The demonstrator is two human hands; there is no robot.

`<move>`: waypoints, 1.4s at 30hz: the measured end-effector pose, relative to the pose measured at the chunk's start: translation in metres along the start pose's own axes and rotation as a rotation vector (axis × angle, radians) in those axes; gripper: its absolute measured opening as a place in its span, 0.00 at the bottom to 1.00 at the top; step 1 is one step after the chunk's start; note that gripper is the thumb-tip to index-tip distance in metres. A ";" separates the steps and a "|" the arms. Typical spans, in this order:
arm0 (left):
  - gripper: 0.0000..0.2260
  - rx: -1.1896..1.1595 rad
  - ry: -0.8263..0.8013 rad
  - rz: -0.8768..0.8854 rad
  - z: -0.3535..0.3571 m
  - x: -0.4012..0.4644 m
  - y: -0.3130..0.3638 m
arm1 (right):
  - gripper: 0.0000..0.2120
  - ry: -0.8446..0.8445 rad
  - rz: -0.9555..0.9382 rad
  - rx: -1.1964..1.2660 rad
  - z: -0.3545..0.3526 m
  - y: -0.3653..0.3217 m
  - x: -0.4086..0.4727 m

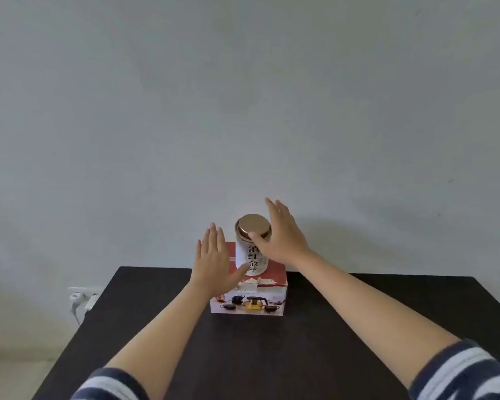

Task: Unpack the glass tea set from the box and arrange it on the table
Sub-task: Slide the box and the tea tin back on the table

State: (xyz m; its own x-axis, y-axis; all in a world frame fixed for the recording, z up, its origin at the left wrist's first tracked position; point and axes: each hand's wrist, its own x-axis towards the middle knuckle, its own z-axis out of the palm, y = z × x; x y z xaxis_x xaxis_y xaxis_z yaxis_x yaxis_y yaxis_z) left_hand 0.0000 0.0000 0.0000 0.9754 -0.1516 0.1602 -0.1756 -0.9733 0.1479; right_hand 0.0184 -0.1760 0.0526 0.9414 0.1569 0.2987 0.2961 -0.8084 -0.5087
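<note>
A red and white tea-set box (250, 298) with pictures of a teapot and cups stands shut on the dark table (243, 356). On top of the box stands a white tea canister (253, 256) with black characters and a round gold lid (253, 225). My right hand (280, 235) is at the canister's right side with straight fingers, its thumb touching the lid's front edge. My left hand (214, 264) is flat and spread to the left of the canister, its thumb near the canister's base. No glassware is in sight.
The table stands against a plain grey wall (243, 111). Low on the wall to the left is a white socket with plugs and a cable (83, 300). Dark table surface extends in front of the box and to both sides.
</note>
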 end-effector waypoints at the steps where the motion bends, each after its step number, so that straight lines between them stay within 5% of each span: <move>1: 0.54 0.010 -0.047 0.006 0.008 0.002 -0.003 | 0.44 -0.032 0.048 0.023 0.008 0.000 0.002; 10: 0.45 0.037 -0.256 -0.045 0.086 0.020 -0.004 | 0.46 -0.004 0.140 0.221 0.055 0.029 0.002; 27: 0.40 -0.004 -0.205 -0.184 0.105 0.013 0.012 | 0.43 0.212 0.090 0.234 0.077 0.033 -0.001; 33: 0.30 -0.070 -0.181 -0.058 0.103 0.014 0.034 | 0.44 0.255 0.093 0.212 0.057 0.049 -0.010; 42: 0.36 -0.043 -0.196 0.056 0.109 0.032 0.099 | 0.44 0.325 0.179 0.116 -0.023 0.126 -0.037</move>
State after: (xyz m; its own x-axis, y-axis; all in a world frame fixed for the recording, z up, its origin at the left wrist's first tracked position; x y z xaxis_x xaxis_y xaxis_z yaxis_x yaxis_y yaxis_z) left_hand 0.0285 -0.1205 -0.0869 0.9705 -0.2399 -0.0231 -0.2316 -0.9548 0.1863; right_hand 0.0173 -0.2962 -0.0040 0.8852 -0.1838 0.4273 0.1654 -0.7342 -0.6585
